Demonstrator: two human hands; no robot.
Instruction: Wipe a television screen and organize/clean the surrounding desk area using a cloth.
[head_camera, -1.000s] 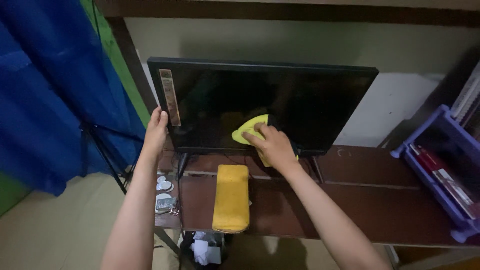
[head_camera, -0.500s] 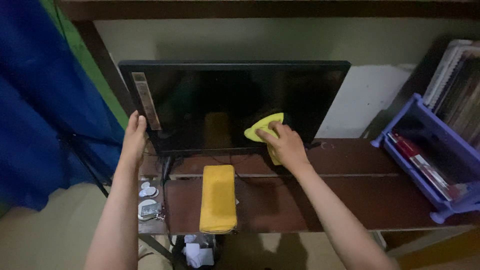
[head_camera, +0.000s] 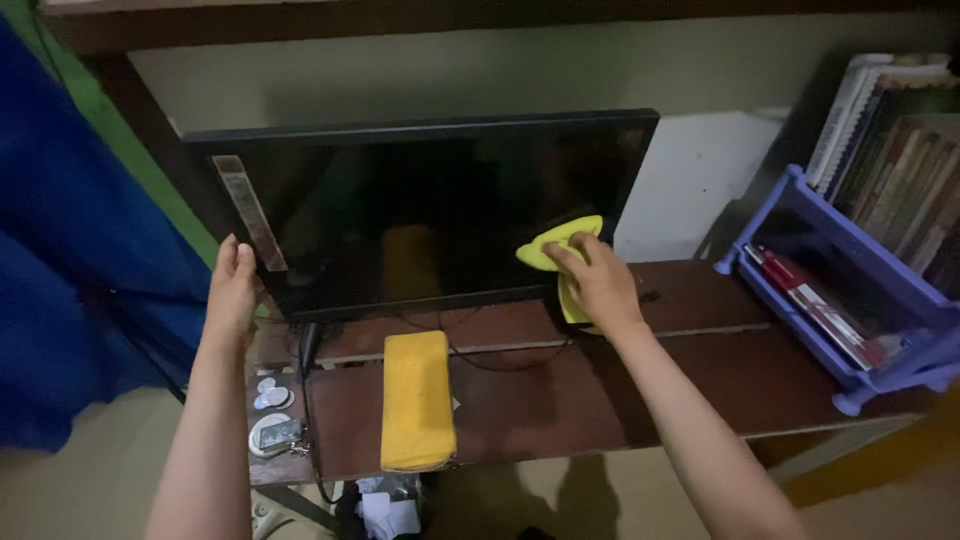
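Note:
A black flat monitor (head_camera: 420, 210) stands at the back of a dark wooden desk (head_camera: 620, 390). My right hand (head_camera: 597, 283) presses a yellow cloth (head_camera: 557, 248) against the lower right corner of the dark screen. My left hand (head_camera: 233, 291) lies flat against the monitor's left edge, fingers up, holding nothing. A tan sticker strip (head_camera: 250, 227) runs down the screen's left side.
A folded yellow cloth pad (head_camera: 415, 400) lies on the desk in front of the monitor. Coins and a small metal object (head_camera: 272, 420) sit at the desk's left end. A purple rack (head_camera: 840, 290) with books stands at the right. Blue fabric (head_camera: 70, 270) hangs at left.
My right hand has slid the yellow cloth rightwards along the lower screen to its right corner. The left hand stays on the monitor's left edge. The view has shifted right.

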